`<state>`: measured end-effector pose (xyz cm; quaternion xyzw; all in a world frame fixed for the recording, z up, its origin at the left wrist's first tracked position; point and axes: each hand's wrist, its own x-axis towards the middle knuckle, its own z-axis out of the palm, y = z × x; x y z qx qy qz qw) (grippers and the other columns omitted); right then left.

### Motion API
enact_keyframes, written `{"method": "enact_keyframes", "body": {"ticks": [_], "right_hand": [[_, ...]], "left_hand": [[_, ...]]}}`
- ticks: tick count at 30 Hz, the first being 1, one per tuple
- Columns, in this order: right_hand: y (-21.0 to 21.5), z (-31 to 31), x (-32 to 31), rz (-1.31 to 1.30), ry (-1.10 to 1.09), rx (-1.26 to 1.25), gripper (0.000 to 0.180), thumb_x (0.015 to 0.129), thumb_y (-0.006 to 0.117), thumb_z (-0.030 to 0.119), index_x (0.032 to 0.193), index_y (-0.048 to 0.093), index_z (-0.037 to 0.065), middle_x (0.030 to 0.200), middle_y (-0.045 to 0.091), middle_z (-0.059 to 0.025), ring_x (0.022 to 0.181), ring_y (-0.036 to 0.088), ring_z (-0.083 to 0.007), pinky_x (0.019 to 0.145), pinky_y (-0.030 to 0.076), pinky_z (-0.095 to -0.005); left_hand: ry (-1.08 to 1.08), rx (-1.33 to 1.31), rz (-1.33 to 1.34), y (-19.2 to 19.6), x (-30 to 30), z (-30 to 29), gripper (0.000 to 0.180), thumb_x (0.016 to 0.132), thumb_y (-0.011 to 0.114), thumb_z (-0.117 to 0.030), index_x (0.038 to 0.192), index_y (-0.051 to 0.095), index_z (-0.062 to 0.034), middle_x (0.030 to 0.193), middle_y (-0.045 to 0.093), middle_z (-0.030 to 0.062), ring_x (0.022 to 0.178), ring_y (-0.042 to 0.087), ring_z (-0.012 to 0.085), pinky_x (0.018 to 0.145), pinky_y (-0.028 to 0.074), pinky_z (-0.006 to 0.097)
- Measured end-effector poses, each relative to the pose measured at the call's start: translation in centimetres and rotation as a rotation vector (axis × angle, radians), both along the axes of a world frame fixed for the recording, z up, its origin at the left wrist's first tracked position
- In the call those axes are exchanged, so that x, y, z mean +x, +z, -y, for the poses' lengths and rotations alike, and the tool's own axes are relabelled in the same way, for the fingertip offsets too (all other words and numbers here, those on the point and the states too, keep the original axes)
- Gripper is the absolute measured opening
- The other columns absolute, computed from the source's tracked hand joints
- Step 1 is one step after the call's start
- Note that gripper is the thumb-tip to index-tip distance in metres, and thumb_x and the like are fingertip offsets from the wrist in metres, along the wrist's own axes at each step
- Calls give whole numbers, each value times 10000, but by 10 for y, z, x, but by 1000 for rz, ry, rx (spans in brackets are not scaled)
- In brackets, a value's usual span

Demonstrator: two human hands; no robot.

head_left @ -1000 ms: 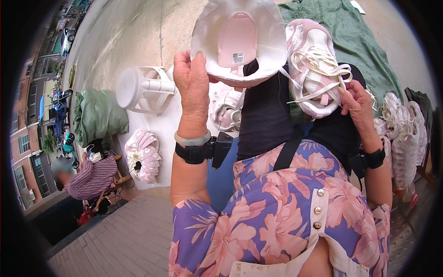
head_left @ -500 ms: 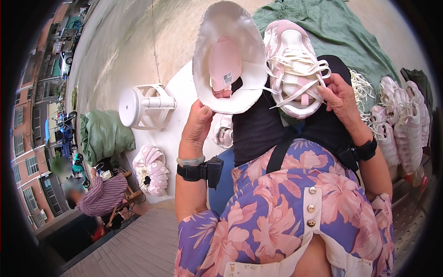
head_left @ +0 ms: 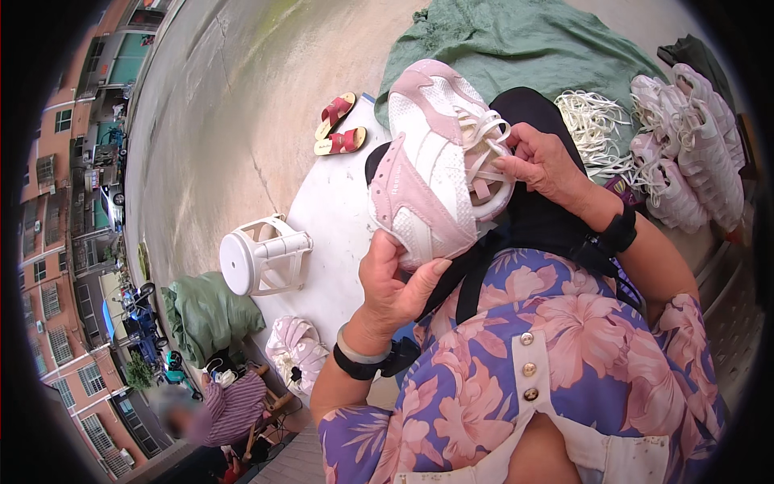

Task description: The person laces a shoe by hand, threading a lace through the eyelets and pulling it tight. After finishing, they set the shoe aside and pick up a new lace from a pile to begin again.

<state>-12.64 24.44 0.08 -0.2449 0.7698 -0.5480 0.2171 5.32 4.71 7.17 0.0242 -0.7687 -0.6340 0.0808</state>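
My left hand is closed on the lower edge of a pink and white shoe upper. Its outer side faces up, and a row of bare eyelets runs along its pink panel. Behind it, partly covered, lies a laced pink and white sneaker over my dark-clad lap. My right hand pinches this sneaker at its right side, by the cream laces. Whether the fingertips grip the lace or the shoe's edge is hard to see.
Cream laces lie heaped on green cloth, beside several sneakers at right. Left are a white stool, bundled uppers, a green sack and a seated person. Red sandals stand ahead.
The upper has turned from its inside to its outer side and moved right, now overlapping the laced sneaker. My view has shifted; the red sandals now show. Both hands keep their hold.
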Motion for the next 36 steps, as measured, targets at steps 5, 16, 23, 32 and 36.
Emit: {"method": "enact_keyframes", "body": {"ticks": [5,16,23,32,36], "right_hand": [[-12,-9,-6,192,98,-186,205,881,575,175,970,547,-7,635,563,-34,535,525,-89,501,424,-239],[31,-9,17,-704,-14,-68,533,653,731,356,1009,562,-3,1005,561,-163,920,548,-319,785,450,-394],[25,-10,19,-792,1,10,476,682,682,340,999,568,5,982,571,-140,879,565,-286,720,425,-369],[25,-6,17,-810,-11,-27,398,720,657,243,1018,567,-5,985,585,-147,860,578,-295,710,440,-372],[17,-6,13,-750,-45,-72,346,747,636,178,1021,562,-20,976,596,-176,862,585,-326,742,464,-391]], "left_hand": [[-303,-541,-133,-4,-42,-31,388,663,684,-33,980,464,12,854,504,194,761,496,376,666,392,429],[-356,-890,-317,-22,-63,-50,408,581,755,-109,911,532,-20,777,547,102,675,525,278,588,412,375],[234,-985,-374,-11,-48,-8,423,792,692,-203,1119,509,-7,889,608,107,797,600,236,746,482,337],[110,-357,286,-21,-45,-5,479,965,443,-316,1311,377,8,759,625,79,524,522,72,439,444,217],[-15,-375,309,-11,-64,-5,502,973,416,-284,1374,314,0,833,645,108,601,580,105,521,485,226]]}}
